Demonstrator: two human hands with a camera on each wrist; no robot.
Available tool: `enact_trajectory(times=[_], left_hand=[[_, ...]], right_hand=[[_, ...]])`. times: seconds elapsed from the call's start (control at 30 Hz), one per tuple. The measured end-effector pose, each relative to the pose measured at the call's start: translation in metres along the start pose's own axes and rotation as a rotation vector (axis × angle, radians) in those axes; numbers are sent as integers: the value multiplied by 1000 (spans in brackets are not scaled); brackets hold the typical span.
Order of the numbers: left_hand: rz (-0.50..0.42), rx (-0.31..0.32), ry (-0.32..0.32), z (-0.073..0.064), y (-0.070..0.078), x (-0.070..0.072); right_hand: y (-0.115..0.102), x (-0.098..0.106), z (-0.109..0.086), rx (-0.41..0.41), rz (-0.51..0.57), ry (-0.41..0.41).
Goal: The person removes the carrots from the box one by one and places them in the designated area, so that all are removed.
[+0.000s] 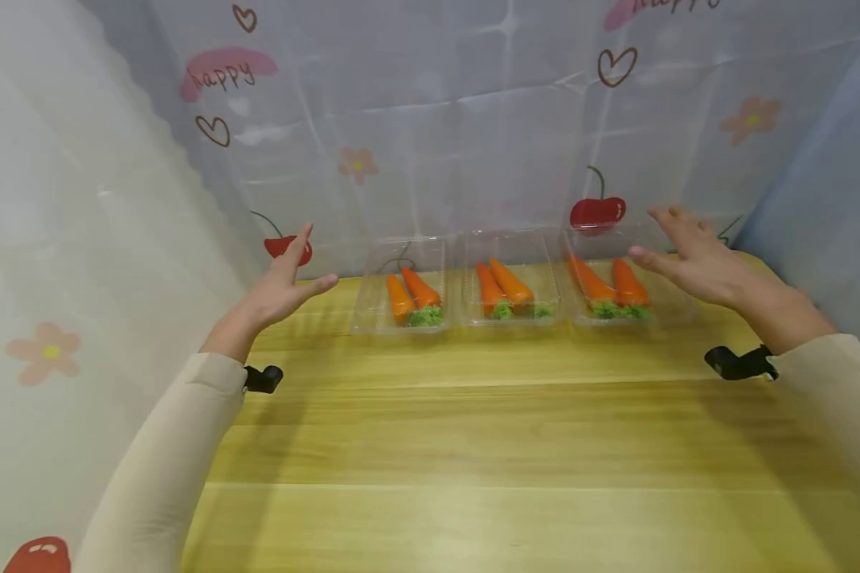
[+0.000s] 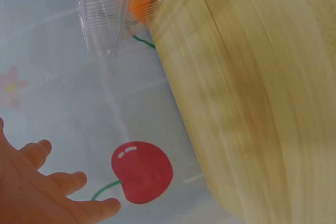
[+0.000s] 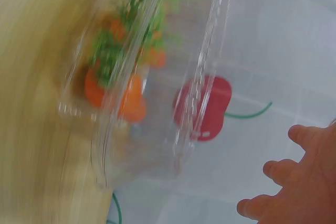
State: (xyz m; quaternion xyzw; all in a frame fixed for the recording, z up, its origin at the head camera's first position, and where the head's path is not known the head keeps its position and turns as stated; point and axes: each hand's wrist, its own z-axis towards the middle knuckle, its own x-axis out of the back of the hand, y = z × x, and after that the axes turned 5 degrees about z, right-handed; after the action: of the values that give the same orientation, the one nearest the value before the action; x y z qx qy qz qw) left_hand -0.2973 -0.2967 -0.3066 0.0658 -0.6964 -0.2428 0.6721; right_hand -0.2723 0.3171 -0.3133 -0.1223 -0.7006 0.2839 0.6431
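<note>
Three clear plastic boxes stand in a row at the table's back edge, each with two toy carrots inside, green tops toward me. In the head view these are the left box (image 1: 361,318), the middle box (image 1: 466,314) and the right box (image 1: 677,306), their lids raised. Carrots (image 1: 421,288) in the left box lean together. My left hand (image 1: 275,286) hovers left of the row, fingers spread, touching nothing. Above and beside the right box, my right hand (image 1: 713,267) is held with fingers extended and nothing in it; in the right wrist view its fingers (image 3: 283,174) are apart from the box.
The wooden table (image 1: 451,446) spreads out in front of the boxes. Behind them hangs a pale curtain (image 1: 437,159) printed with cherries, flowers and hearts, and more of it closes off both sides. A black wrist mount (image 1: 738,363) sits under the right forearm.
</note>
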Motion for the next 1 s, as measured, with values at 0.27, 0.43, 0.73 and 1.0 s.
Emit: enact_trajectory(times=[0.27, 0.43, 0.73, 1.0], left_hand=[[-37, 53, 52, -5, -6, -8], [-97, 69, 96, -5, -8, -12], [-158, 69, 117, -3, -13, -22], [-283, 64, 140, 4, -20, -36]], right_hand=[[-18, -14, -1, 61, 53, 68], [-33, -24, -1, 101, 104, 83], [-64, -46, -9, 89, 179, 172], [-79, -64, -10, 82, 143, 253]])
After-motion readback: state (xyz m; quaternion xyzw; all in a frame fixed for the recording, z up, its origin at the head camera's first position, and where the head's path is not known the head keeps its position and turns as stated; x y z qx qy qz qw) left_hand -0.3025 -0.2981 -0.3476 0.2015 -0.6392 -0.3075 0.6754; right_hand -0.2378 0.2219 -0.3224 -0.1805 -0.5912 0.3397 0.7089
